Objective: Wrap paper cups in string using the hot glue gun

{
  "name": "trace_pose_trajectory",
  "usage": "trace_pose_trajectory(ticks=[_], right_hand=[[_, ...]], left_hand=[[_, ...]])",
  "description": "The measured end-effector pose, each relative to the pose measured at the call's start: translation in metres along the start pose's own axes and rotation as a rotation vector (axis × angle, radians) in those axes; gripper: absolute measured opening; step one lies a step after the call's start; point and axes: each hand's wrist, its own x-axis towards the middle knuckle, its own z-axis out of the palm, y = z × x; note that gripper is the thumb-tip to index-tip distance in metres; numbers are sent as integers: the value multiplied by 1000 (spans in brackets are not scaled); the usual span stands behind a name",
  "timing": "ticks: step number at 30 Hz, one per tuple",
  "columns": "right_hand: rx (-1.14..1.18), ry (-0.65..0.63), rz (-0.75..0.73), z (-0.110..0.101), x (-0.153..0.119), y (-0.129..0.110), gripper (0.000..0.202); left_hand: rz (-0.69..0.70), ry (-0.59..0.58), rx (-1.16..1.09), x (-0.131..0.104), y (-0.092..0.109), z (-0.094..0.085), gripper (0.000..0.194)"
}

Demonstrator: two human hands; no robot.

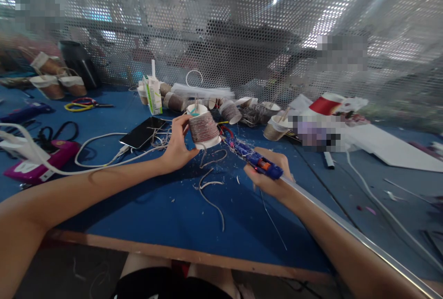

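My left hand [180, 144] grips a small paper cup [204, 130] wound round with brownish-pink cord, tilted on its side above the table. A white rim shows at its lower edge. In my right hand [272, 172] is a blue hot glue gun [254, 156], its nozzle pointing at the lower right edge of the cup. A clear glue stick [311, 197] sticks out of the gun's back and runs along my forearm. Glue strands cling round the gun's front. Below the cup, loose pieces of cord [212, 200] lie on the blue table [155, 216].
A phone [142, 133] on a white cable and a purple power strip [41, 163] lie left. Scissors [90, 104] and a drink carton [153, 95] stand or lie behind. Several cord-wrapped cups [230, 111] line the back before a perforated metal screen [207, 26]. White card [394, 146] lies right.
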Motion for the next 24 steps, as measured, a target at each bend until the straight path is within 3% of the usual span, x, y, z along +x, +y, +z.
trace_pose_trajectory(ticks=[8, 12, 16, 19, 22, 24], right_hand=[[25, 2, 49, 1, 1, 2, 24], [-34, -13, -14, 0, 5, 10, 23], [-276, -150, -187, -5, 15, 26, 18], [-417, -270, -191, -9, 21, 35, 17], [-405, -371, -231, -14, 23, 36, 34], [-301, -373, -292, -17, 22, 34, 44]], left_hand=[[1, -16, -25, -1, 0, 0, 76], [12, -11, -57, -2, -2, 1, 76], [-6, -19, -41, -1, -1, 0, 79], [6, -27, -34, -1, 1, 0, 79], [19, -25, -48, -1, 1, 0, 79], [17, -16, -58, -1, -1, 1, 80]])
